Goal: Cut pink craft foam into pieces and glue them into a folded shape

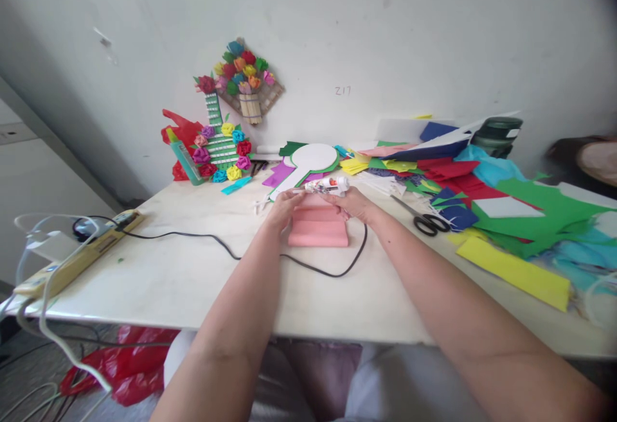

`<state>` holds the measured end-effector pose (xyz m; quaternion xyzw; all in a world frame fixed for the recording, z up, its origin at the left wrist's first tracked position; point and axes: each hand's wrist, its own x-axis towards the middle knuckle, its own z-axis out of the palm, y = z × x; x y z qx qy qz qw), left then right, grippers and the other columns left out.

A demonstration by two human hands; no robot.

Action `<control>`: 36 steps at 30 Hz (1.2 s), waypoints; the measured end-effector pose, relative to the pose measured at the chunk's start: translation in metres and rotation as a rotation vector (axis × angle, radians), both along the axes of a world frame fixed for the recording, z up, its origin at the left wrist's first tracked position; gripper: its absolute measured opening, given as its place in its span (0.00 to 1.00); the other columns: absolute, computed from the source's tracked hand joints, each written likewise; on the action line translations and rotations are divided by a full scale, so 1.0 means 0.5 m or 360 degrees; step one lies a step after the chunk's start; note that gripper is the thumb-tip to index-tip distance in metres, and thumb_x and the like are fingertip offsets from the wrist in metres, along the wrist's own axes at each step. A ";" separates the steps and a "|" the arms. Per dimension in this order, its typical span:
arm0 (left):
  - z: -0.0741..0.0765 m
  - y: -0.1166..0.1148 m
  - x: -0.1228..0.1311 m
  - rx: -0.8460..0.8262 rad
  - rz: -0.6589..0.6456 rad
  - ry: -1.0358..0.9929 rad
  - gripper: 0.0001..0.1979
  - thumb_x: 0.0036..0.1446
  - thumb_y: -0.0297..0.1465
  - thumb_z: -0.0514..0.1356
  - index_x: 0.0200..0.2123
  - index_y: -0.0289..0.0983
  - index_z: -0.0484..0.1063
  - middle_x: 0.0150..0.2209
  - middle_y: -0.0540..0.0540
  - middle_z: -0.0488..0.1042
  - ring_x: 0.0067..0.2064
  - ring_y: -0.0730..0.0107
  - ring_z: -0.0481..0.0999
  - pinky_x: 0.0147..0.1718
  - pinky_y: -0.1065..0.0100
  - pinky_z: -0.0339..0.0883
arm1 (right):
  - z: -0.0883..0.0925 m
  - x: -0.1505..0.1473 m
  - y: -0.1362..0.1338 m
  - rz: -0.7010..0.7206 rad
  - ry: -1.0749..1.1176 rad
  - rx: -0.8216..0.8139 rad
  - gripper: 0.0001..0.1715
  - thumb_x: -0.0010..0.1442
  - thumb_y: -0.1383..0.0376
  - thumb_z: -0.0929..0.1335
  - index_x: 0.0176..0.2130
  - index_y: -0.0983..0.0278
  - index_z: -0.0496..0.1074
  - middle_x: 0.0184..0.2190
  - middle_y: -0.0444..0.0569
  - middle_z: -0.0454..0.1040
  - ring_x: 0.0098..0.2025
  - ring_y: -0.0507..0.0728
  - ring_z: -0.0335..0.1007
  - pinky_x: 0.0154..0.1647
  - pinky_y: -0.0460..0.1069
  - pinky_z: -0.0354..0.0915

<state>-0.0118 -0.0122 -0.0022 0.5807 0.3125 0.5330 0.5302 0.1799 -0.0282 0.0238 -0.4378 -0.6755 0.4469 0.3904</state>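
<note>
A pink foam sheet (318,232) lies on the white table (193,274), folded into steps. My left hand (284,205) rests on its upper left edge with fingers pinched on the foam. My right hand (354,202) is closed around a white glue gun (328,184), whose nozzle points left just above the pink foam. The gun's black cord (308,266) loops across the table toward a power strip (77,256) at the left.
Black scissors (424,219) lie to the right. Piles of coloured foam sheets (520,216) and a yellow strip (513,272) fill the right side. Paper-flower crafts (222,149) lean on the wall. A white and green paddle shape (308,162) lies behind my hands.
</note>
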 end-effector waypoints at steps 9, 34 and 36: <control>0.003 -0.007 -0.008 0.0032 0.0045 0.0017 0.17 0.44 0.39 0.62 0.35 0.32 0.74 0.29 0.44 0.76 0.32 0.65 0.73 0.35 0.66 0.63 | 0.003 0.015 0.001 -0.0047 0.0039 -0.0030 0.23 0.44 0.49 0.70 0.24 0.67 0.65 0.12 0.41 0.63 0.09 0.45 0.51 0.08 0.43 0.50; 0.003 0.005 -0.022 0.0053 0.0268 -0.0016 0.14 0.42 0.40 0.63 0.25 0.33 0.73 0.23 0.47 0.73 0.26 0.72 0.69 0.29 0.71 0.61 | -0.001 0.052 0.018 -0.0227 -0.0003 -0.0022 0.24 0.46 0.49 0.68 0.25 0.68 0.67 0.12 0.41 0.64 0.09 0.45 0.51 0.09 0.42 0.50; 0.003 0.006 -0.025 0.0064 0.0313 -0.0040 0.14 0.42 0.40 0.64 0.25 0.33 0.72 0.22 0.48 0.73 0.25 0.73 0.68 0.28 0.71 0.61 | -0.003 0.065 0.026 -0.0341 0.0011 0.0020 0.24 0.46 0.49 0.67 0.27 0.68 0.68 0.12 0.41 0.64 0.10 0.45 0.51 0.09 0.42 0.50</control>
